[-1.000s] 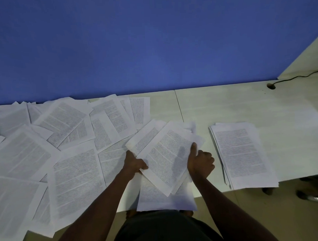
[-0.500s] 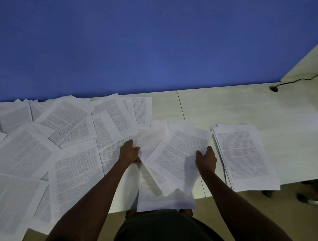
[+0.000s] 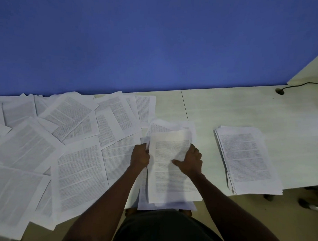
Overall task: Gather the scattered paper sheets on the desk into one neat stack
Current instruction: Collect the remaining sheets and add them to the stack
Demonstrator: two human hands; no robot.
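Note:
Several printed white sheets lie scattered and overlapping across the left half of the pale desk. A stack of sheets rests near the desk's front edge on the right. Between them I hold a small bundle of sheets, roughly squared, its lower end overhanging the front edge. My left hand grips the bundle's left edge. My right hand clasps its right edge, thumb laid across the top page. A few more sheets lie under and behind the bundle.
A blue wall runs along the desk's back edge. A cable hole with a black cord sits at the back right. A seam splits the desktop. Chair parts show on the floor at right.
The tilted, fanned sheets between my hands have been turned upright and drawn together into one bundle. Both hands have moved inward onto its side edges.

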